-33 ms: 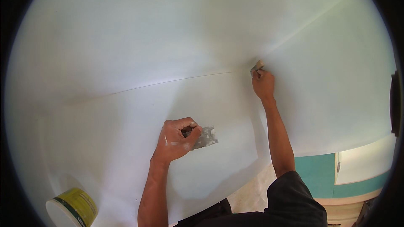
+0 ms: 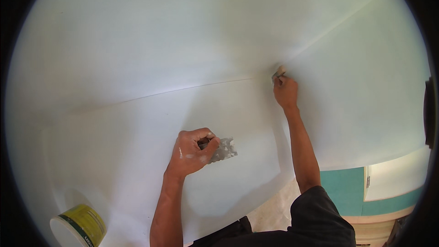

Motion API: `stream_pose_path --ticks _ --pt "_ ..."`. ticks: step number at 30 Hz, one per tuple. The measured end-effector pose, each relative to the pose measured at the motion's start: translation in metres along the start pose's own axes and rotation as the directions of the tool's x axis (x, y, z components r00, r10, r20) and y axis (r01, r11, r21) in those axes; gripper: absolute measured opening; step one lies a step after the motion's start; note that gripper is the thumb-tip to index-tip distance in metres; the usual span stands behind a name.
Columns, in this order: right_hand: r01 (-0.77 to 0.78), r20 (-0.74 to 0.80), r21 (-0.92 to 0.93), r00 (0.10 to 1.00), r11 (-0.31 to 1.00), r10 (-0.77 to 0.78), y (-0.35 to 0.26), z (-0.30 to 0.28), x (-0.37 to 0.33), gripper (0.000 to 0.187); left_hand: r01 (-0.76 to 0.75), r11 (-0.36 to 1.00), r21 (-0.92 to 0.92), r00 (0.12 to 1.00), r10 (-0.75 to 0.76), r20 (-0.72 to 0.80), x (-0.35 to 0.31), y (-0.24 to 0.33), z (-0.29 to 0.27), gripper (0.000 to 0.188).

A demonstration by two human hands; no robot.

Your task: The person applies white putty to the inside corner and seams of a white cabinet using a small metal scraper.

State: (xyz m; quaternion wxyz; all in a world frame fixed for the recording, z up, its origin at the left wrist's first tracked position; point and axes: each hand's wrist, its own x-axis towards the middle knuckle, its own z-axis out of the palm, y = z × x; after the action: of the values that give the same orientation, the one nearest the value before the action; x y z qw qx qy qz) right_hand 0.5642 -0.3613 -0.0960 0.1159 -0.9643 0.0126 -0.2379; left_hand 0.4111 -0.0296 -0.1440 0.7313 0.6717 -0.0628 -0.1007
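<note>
My left hand [image 2: 192, 152], spotted with white filler, is closed round a putty knife [image 2: 224, 150]. Its wide metal blade is smeared with grey-white filler and points right, in front of the pale wall. Farther up and to the right, my right hand [image 2: 286, 93] grips a small scraper [image 2: 278, 72], which has a pale part at its upper end. This scraper is at the corner where the pale surfaces meet. A thin dark joint line [image 2: 187, 88] runs left from near that corner. My fingers partly hide both handles.
A yellow-green and white bucket [image 2: 89, 224] is at the lower left. Below the right-hand pale surface shows a teal wall [image 2: 343, 190] with a white framed panel [image 2: 393, 180]. A dark object [image 2: 429, 112] sits at the right rim.
</note>
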Motion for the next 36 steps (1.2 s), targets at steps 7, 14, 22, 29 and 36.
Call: stream_pose_path --ticks 7,14,22,29,36 --pt "0.168 -0.007 0.069 0.986 0.983 -0.168 -0.021 0.028 -0.012 0.018 0.013 1.0 0.015 1.0 -0.013 0.004 0.001 0.0 0.002 0.016" --pt "0.16 0.048 0.036 0.986 0.986 -0.162 -0.026 0.01 -0.011 0.018 -0.053 0.998 0.032 0.999 0.053 -0.005 0.001 -0.004 -0.002 0.014" --pt "0.315 -0.083 0.014 0.946 0.949 -0.313 -0.044 0.044 -0.027 0.015 -0.023 1.0 0.02 1.0 0.022 0.003 -0.003 -0.001 0.001 0.013" --pt "0.106 0.122 0.423 0.978 0.9 -0.172 -0.111 -0.007 -0.056 0.023 -0.101 0.995 0.011 0.992 0.102 -0.077 -0.011 -0.006 0.003 0.011" --pt "-0.196 0.229 0.876 0.973 0.442 -0.021 -0.112 -0.091 -0.122 0.007 -0.211 0.976 -0.046 0.976 0.209 -0.057 -0.009 -0.019 0.005 0.017"
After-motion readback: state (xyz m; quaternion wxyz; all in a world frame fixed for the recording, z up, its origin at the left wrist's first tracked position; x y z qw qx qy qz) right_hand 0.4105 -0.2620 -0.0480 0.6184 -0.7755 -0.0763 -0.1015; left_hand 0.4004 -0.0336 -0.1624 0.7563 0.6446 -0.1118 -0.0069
